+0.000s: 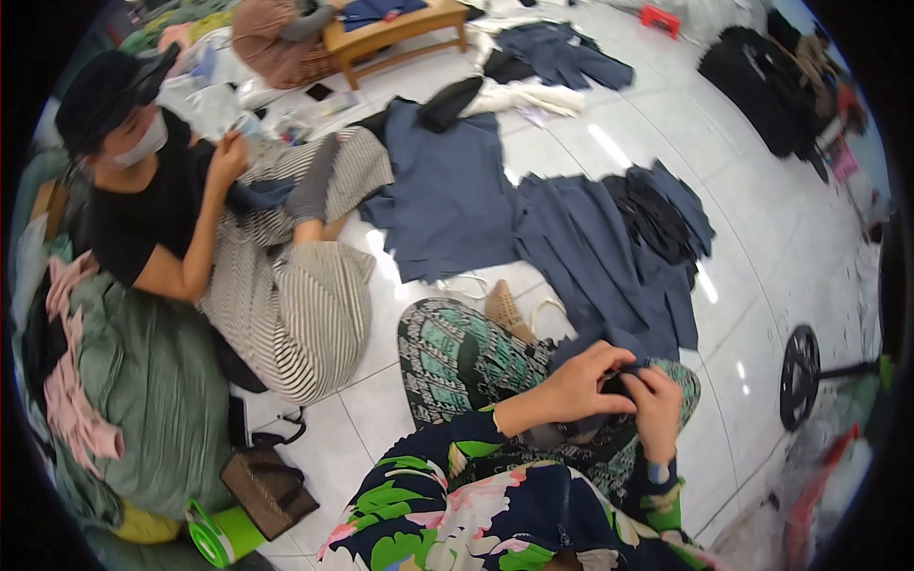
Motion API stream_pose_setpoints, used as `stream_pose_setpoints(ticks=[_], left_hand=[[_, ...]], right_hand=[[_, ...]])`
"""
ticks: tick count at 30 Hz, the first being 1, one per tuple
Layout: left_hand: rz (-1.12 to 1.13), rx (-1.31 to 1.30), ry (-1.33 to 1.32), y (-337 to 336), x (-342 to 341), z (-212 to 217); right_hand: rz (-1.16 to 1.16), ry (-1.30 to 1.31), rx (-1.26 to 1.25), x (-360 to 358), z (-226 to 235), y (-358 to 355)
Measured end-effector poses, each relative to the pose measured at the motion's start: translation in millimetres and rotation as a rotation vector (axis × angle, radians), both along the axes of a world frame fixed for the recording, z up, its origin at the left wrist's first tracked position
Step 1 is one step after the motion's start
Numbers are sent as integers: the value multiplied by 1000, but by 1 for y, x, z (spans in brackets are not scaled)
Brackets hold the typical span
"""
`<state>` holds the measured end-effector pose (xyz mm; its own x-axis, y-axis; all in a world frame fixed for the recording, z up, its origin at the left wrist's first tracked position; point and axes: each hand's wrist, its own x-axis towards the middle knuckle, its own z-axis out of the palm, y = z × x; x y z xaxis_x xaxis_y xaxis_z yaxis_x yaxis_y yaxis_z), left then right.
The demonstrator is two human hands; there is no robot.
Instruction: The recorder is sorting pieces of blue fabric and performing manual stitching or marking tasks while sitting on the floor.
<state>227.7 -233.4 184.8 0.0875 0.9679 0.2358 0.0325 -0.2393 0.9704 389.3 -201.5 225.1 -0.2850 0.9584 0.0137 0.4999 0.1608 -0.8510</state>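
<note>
Above my lap, my left hand (579,388) and my right hand (659,409) are close together, with fingers bent and pinching. Between their fingertips is dark cloth (614,383); whether a small tool is there too, I cannot tell. Slate-blue fabric (573,350) lies over my patterned trousers (457,357), just beyond my left hand. Past my knees, a stack of slate-blue garments (586,238) spreads on the floor, with black cloth (652,217) on top. A second slate-blue stack (443,190) lies to its left.
A masked person (143,200) in a cap sits at left, handling dark blue cloth. Near them are a green sack (152,381), a brown bag (269,490) and a green cylinder (227,535). A wooden bench (395,38) stands far off; a black fan (800,378) is at right.
</note>
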Motion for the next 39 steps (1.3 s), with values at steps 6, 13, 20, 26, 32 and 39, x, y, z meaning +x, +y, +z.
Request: stream_pose_setpoints(ticks=[6, 13, 20, 26, 32, 39], left_hand=[[-60, -367, -70, 5, -16, -42], [-132, -618, -358, 13, -25, -35], [-122, -637, -379, 14, -20, -36], [41, -233, 56, 15, -11, -37], [11, -356, -70, 12, -7, -39], [-116, -797, -620, 15, -11, -26]], right_hand=[[18, 182, -336, 2, -36, 3], [122, 154, -76, 3, -38, 8], [-17, 569, -635, 8, -48, 5], [84, 407, -517, 1, -41, 4], [20, 358, -721, 7, -48, 8], [226, 365, -206, 6, -50, 5]])
